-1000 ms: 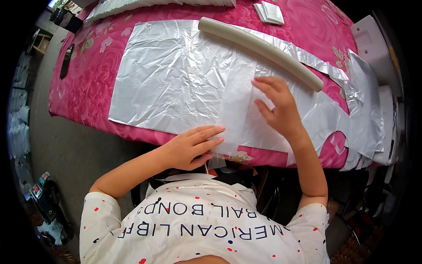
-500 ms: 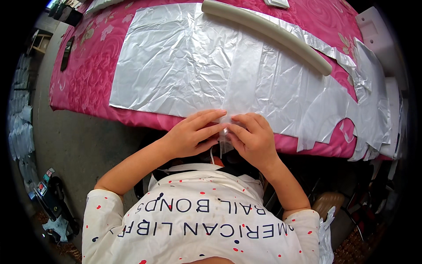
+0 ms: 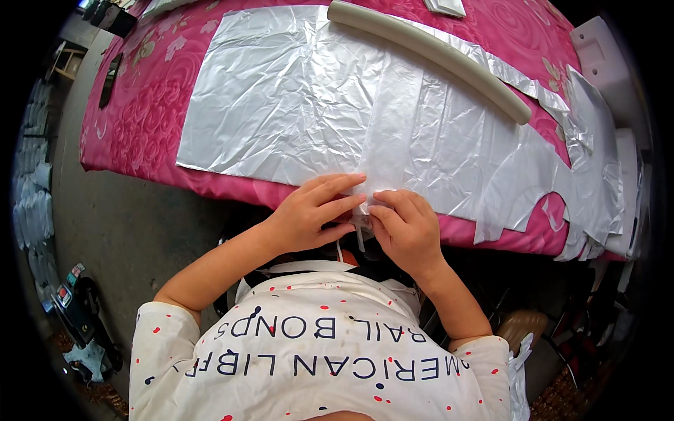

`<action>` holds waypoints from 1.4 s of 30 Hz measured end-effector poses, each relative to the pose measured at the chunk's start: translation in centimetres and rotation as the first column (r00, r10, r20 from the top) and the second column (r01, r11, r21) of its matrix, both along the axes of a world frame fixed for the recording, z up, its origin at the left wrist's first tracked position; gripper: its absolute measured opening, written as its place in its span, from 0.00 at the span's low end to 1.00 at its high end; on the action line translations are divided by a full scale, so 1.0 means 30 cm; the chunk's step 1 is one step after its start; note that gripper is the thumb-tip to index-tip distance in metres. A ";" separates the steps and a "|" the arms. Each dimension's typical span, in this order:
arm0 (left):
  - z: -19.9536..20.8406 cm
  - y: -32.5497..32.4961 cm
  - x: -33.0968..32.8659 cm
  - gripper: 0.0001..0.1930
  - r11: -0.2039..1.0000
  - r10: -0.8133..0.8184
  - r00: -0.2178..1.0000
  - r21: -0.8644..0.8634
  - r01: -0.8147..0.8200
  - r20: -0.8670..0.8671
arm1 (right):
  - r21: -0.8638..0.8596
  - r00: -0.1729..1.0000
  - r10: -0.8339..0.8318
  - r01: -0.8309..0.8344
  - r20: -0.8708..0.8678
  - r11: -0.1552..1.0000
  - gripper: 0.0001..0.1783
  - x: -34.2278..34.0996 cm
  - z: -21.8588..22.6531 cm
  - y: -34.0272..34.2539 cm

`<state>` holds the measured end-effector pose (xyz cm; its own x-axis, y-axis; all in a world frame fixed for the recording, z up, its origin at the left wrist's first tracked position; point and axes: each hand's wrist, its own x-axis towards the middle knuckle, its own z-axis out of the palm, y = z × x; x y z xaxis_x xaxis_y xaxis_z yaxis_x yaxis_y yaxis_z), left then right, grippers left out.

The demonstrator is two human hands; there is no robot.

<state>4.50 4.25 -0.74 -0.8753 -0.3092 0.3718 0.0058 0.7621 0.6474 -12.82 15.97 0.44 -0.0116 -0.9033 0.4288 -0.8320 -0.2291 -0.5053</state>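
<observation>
A stack of thin silvery-white plastic bags (image 3: 274, 105) lies flat, with its front edge at the table's near side. My left hand (image 3: 316, 214) rests at that edge, fingers stretched out and thumb apart, the fingertips touching the plastic. Just to its right, my right hand (image 3: 411, 228) is closed in a pinch on the edge of a plastic bag. A small crumpled bit of clear plastic (image 3: 361, 223) shows between the two hands. Across the far part of the bags lies a long beige-grey tube (image 3: 435, 56).
A pink floral cloth (image 3: 140, 133) covers the table. Bag handles and a cut-out hang near its right end, beside a white foam box (image 3: 600, 59). A dark flat object (image 3: 110, 81) lies at the left edge. Stacked bags (image 3: 34, 203) stand at far left.
My right hand has shifted slightly down, drawing its fingers together at the plastic edge. My left hand stays almost in place, its thumb a little farther from the fingers.
</observation>
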 end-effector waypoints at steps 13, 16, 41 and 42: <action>-0.012 0.045 -0.056 0.25 0.979 0.193 0.980 -0.056 -0.196 -0.055 | 0.004 0.992 -0.036 0.036 0.124 0.999 0.09 0.001 0.011 -0.010; -0.014 0.040 -0.067 0.22 0.970 0.203 0.976 -0.118 -0.212 -0.081 | 0.012 0.990 -0.047 0.045 0.132 0.999 0.08 -0.005 0.017 -0.011; 0.009 0.044 -0.089 0.13 0.956 0.260 0.962 -0.114 -0.269 -0.081 | 0.091 0.969 -0.164 0.149 0.184 0.985 0.16 0.008 -0.002 0.003; 0.008 0.044 -0.088 0.13 0.956 0.263 0.962 -0.110 -0.271 -0.078 | 0.114 0.971 -0.137 0.117 0.194 0.987 0.16 0.000 0.016 0.002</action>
